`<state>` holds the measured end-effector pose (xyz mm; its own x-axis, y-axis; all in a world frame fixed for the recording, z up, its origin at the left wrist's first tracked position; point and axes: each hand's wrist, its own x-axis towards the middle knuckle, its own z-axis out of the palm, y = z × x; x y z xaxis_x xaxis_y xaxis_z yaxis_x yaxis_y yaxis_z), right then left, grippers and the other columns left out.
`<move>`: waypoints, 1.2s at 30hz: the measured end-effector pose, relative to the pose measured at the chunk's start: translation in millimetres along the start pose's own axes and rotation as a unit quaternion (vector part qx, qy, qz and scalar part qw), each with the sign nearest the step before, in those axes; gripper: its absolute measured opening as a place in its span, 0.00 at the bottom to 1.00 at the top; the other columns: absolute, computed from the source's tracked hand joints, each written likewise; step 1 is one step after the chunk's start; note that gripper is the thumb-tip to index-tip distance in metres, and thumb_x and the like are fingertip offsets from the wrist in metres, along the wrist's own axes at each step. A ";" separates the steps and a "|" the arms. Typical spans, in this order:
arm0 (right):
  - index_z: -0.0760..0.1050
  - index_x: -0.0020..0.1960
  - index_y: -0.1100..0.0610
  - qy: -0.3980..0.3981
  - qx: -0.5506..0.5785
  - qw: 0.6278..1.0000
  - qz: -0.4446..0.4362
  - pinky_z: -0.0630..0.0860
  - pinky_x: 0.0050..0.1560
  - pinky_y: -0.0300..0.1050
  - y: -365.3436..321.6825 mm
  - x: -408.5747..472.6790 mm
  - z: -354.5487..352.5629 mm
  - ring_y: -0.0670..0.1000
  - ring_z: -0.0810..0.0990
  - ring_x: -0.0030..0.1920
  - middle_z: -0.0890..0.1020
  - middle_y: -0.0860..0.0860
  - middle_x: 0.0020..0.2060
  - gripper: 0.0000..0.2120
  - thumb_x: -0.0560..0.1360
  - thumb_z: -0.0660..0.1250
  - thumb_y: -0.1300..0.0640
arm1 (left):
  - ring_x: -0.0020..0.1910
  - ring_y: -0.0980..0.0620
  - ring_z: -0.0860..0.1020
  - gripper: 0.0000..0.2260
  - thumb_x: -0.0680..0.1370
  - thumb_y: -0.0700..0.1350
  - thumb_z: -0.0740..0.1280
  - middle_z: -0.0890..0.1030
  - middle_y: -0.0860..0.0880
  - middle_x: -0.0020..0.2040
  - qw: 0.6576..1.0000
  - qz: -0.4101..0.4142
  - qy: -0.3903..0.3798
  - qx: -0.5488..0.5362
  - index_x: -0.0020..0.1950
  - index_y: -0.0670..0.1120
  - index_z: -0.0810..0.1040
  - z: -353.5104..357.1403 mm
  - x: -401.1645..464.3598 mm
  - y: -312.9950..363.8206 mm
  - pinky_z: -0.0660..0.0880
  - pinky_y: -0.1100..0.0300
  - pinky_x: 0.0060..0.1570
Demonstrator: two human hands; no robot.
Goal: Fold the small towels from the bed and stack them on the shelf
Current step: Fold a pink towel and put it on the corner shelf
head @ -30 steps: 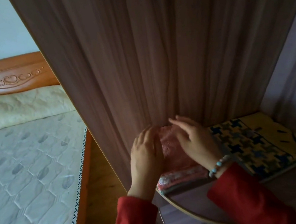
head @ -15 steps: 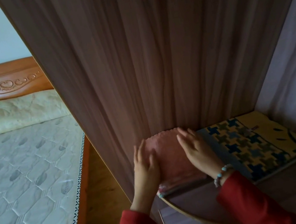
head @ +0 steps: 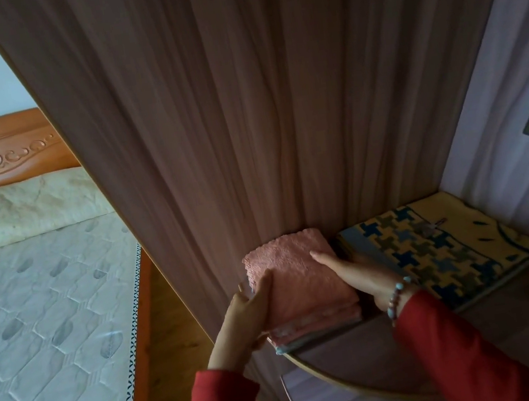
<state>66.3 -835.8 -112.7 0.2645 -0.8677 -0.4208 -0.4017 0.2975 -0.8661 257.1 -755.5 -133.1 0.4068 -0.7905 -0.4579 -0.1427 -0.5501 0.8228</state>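
**Towel stack at shelf edge: hazards, largest item first**

- Bed (head: 43,322): far to the left of both hands, mattress bare where visible; no towels seen on it from here.
- Upright wardrobe panel (head: 243,117): directly beyond the fingertips; the stack's far edge appears to butt against it, so a harder push would likely buckle the folds.
- Shelf (head: 367,354): under the hands, its front edge curved. The stack's near corner sits right at that rim; a sideways nudge could tip it off.
- Patterned folded cloth (head: 436,242): just right of the right hand; could get dragged askew.
- Folded towels (head: 299,285): pink on top, between the hands.
- Left hand (head: 244,321): fingers straight, pressing the stack's left side.
- Right hand (head: 357,272): flat, fingers extended along the right side, gripping nothing.
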 end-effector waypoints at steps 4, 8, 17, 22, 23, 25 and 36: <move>0.76 0.63 0.51 -0.055 0.087 0.992 0.068 0.78 0.48 0.46 1.4 4.0 -8.2 0.51 0.81 0.52 0.83 0.50 0.52 0.39 0.58 0.76 0.32 | 0.23 0.55 0.67 0.28 0.71 0.70 0.65 0.71 0.49 0.28 0.995 -0.006 -0.087 -0.050 0.47 0.44 0.77 -7.5 -8.0 9.1 0.62 0.63 0.27; 0.79 0.60 0.56 -0.117 0.188 0.970 0.102 0.78 0.61 0.55 -4.0 -4.8 -19.0 0.57 0.84 0.54 0.86 0.57 0.51 0.31 0.62 0.79 0.42 | 0.31 0.50 0.73 0.31 0.68 0.71 0.68 0.75 0.45 0.34 0.984 0.012 -0.162 -0.075 0.45 0.41 0.80 -9.8 -8.3 13.2 0.69 0.60 0.32; 0.79 0.62 0.62 -0.090 0.370 0.924 0.039 0.69 0.68 0.63 -2.1 -29.6 -79.5 0.63 0.79 0.61 0.82 0.62 0.58 0.23 0.70 0.75 0.53 | 0.69 0.42 0.74 0.32 0.71 0.69 0.67 0.79 0.44 0.67 0.909 0.007 -0.371 -0.191 0.69 0.53 0.76 30.8 10.2 68.3 0.63 0.41 0.73; 0.85 0.48 0.59 -0.001 0.441 0.894 -0.074 0.81 0.50 0.56 6.0 -55.4 -125.4 0.59 0.85 0.46 0.85 0.60 0.47 0.09 0.75 0.67 0.58 | 0.67 0.41 0.71 0.34 0.78 0.69 0.57 0.73 0.40 0.69 0.822 -0.025 -0.495 -0.280 0.71 0.43 0.72 86.3 26.4 105.0 0.55 0.43 0.75; 0.83 0.51 0.61 0.014 0.460 0.885 -0.072 0.82 0.48 0.55 8.4 -57.3 -135.1 0.59 0.85 0.44 0.85 0.61 0.47 0.10 0.75 0.67 0.58 | 0.66 0.41 0.73 0.35 0.77 0.70 0.55 0.74 0.40 0.68 0.811 -0.036 -0.507 -0.288 0.69 0.43 0.75 99.8 26.9 112.3 0.57 0.44 0.75; 0.80 0.56 0.63 0.049 0.496 0.865 -0.056 0.81 0.50 0.54 14.1 -55.9 -153.5 0.59 0.85 0.45 0.85 0.61 0.47 0.14 0.75 0.67 0.56 | 0.62 0.40 0.78 0.38 0.76 0.71 0.53 0.78 0.38 0.65 0.804 -0.060 -0.509 -0.301 0.64 0.41 0.80 127.9 30.9 126.1 0.63 0.46 0.71; 0.77 0.61 0.64 0.145 0.603 0.779 -0.092 0.72 0.65 0.58 30.6 -20.8 -177.4 0.60 0.79 0.61 0.83 0.62 0.55 0.21 0.71 0.67 0.56 | 0.65 0.55 0.73 0.18 0.83 0.45 0.60 0.74 0.52 0.67 0.969 0.124 -0.176 -0.120 0.73 0.46 0.67 235.4 40.8 149.4 0.65 0.75 0.58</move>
<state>-107.0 -879.3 -82.5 -0.0582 -0.9413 -0.3325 0.7818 0.1641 -0.6016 40.0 -933.3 -108.1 0.0481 -0.9567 -0.2872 0.0347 -0.2857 0.9577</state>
